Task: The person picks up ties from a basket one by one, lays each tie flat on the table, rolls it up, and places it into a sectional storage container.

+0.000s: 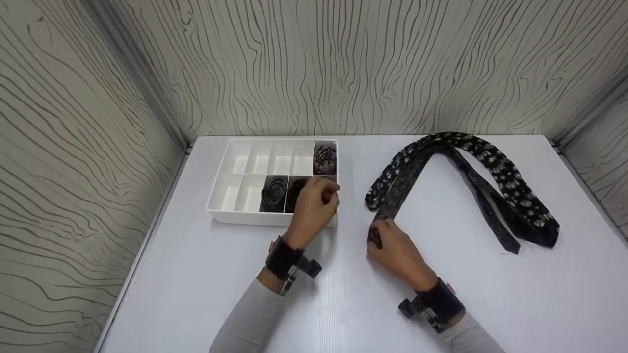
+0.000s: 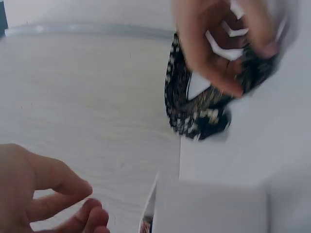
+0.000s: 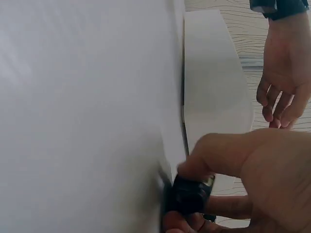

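A person's two hands above a white worktop. The right hand, right of a white divided tray, pinches the near end of a dark patterned tie between thumb and fingers; in the right-wrist view a dark, bunched portion shows in this grasp. From the hand the tie runs to the far side of the worktop, bends, and returns toward the near right. A black tie with pale motifs follows the same arch, its broad end at right. The left hand hovers over the tray's near right corner, its fingers released and loosely bent. Rolled ties occupy the far right compartment, the third near compartment from the left and the one beside it, partly hidden by the left hand. Each wrist bears a black strap. Behind stands a wood-grain panel.
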Tool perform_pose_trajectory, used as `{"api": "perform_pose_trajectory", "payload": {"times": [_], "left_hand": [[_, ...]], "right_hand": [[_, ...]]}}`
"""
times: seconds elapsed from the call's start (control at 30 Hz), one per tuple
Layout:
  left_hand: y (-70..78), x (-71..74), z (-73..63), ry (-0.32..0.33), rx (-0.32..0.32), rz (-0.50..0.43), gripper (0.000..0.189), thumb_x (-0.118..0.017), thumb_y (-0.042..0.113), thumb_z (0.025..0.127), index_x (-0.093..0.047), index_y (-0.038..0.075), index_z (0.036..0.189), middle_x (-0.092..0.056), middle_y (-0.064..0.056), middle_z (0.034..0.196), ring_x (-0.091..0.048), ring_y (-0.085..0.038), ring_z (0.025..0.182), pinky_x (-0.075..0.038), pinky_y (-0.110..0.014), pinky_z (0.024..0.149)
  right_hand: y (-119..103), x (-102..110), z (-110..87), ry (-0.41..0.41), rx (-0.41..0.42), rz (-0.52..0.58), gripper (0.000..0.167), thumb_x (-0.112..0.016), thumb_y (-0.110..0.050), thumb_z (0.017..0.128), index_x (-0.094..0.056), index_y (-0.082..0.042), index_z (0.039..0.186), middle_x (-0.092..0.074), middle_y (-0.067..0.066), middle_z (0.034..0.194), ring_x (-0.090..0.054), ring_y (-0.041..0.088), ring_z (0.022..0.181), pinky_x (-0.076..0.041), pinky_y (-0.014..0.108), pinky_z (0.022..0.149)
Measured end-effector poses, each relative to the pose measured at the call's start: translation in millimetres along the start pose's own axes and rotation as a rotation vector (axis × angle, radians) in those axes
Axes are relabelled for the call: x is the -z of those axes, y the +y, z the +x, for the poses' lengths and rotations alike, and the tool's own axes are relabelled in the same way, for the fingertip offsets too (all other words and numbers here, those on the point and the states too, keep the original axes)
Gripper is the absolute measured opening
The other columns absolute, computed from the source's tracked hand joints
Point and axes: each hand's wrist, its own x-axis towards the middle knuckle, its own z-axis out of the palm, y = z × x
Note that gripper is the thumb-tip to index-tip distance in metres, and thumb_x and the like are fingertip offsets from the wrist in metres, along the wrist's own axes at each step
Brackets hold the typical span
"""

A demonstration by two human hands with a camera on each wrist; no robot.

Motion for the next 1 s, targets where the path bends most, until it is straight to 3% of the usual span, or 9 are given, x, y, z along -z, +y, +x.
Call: {"api": "perform_pose_trajectory", "payload": {"times": [0.1,0.17,0.3,0.37,0.43,0.53,0.63,0.77,1.0], "left_hand": [[7.2,-5.4,-29.2,-0.105,-0.015,-0.026,0.013,-0.068,0.0,0.095,-0.075,0.001,0.106,-0.068,-0.01,0.102,-0.066,-0.02,0.086,-0.055,-0.022,0.074],[8.9,-10.0,-47.0,-0.17,0.012,-0.025,0.014,-0.069,0.005,0.098,-0.074,0.001,0.11,-0.068,-0.011,0.106,-0.069,-0.024,0.088,-0.055,-0.022,0.076],[4.8,-19.9,-71.9,-0.268,0.157,-0.079,0.039,-0.068,0.026,0.104,-0.063,-0.004,0.129,-0.063,-0.017,0.118,-0.068,-0.022,0.089,-0.055,-0.026,0.078],[0.8,-23.7,-78.7,-0.306,0.236,-0.177,0.05,-0.067,0.032,0.105,-0.056,-0.005,0.137,-0.062,-0.019,0.121,-0.069,-0.018,0.09,-0.057,-0.028,0.075],[-4.0,-25.7,-83.7,-0.326,0.276,-0.246,0.053,-0.067,0.036,0.105,-0.054,-0.003,0.139,-0.063,-0.017,0.122,-0.068,-0.015,0.092,-0.058,-0.029,0.075],[-11.0,-24.1,-89.5,-0.323,0.257,-0.295,0.043,-0.069,0.027,0.104,-0.059,0.001,0.137,-0.068,-0.014,0.121,-0.07,-0.016,0.097,-0.059,-0.029,0.079],[-19.5,-16.8,-95.6,-0.302,0.218,-0.25,0.034,-0.07,0.012,0.101,-0.063,0.005,0.134,-0.072,-0.013,0.121,-0.069,-0.019,0.104,-0.056,-0.03,0.089],[-34.1,0.9,-106.0,-0.315,0.244,-0.246,0.044,-0.07,0.0,0.094,-0.06,0.005,0.137,-0.072,-0.017,0.121,-0.071,-0.026,0.106,-0.059,-0.04,0.093],[-62.0,44.4,-122.4,-0.307,0.403,-0.188,0.039,-0.072,0.006,0.087,-0.07,0.014,0.125,-0.072,-0.009,0.115,-0.066,-0.023,0.106,-0.054,-0.044,0.095]], "right_hand": [[-1,0,-3.7,0.016,-0.004,0.057,0.023,-0.072,-0.008,0.091,-0.073,-0.006,0.114,-0.07,0.007,0.106,-0.066,0.02,0.092,-0.057,0.04,0.081],[-2,0,-4.9,0.019,0.011,0.106,0.018,-0.072,-0.006,0.092,-0.076,-0.01,0.109,-0.074,0.004,0.101,-0.067,0.017,0.09,-0.056,0.037,0.081],[-8,-1,-7.5,0.023,0.091,0.232,0.019,-0.073,-0.004,0.094,-0.077,-0.01,0.112,-0.076,0.004,0.101,-0.067,0.012,0.087,-0.057,0.029,0.078],[-12,-2,-9.8,0.006,0.144,0.296,0.021,-0.073,-0.005,0.095,-0.076,-0.01,0.115,-0.077,0.006,0.105,-0.068,0.011,0.088,-0.057,0.026,0.078],[-15,-3,-12.9,-0.043,0.214,0.345,0.024,-0.072,-0.005,0.097,-0.075,-0.009,0.12,-0.078,0.008,0.112,-0.07,0.012,0.092,-0.059,0.026,0.08],[-18,-2,-18.0,-0.139,0.312,0.389,0.032,-0.067,-0.003,0.098,-0.072,-0.009,0.129,-0.076,0.008,0.124,-0.071,0.016,0.102,-0.06,0.029,0.086],[-16,2,-20.9,-0.163,0.361,0.402,0.036,-0.065,0.001,0.098,-0.07,-0.009,0.132,-0.074,0.008,0.128,-0.071,0.021,0.11,-0.059,0.03,0.09],[-2,12,-20.8,-0.041,0.321,0.358,0.033,-0.066,0.005,0.097,-0.07,-0.006,0.128,-0.074,0.009,0.123,-0.07,0.024,0.107,-0.059,0.029,0.086],[39,39,-20.7,0.268,0.159,0.136,0.042,-0.074,0.007,0.09,-0.065,0.001,0.131,-0.066,0.016,0.13,-0.06,0.033,0.114,-0.053,0.043,0.092]]}}
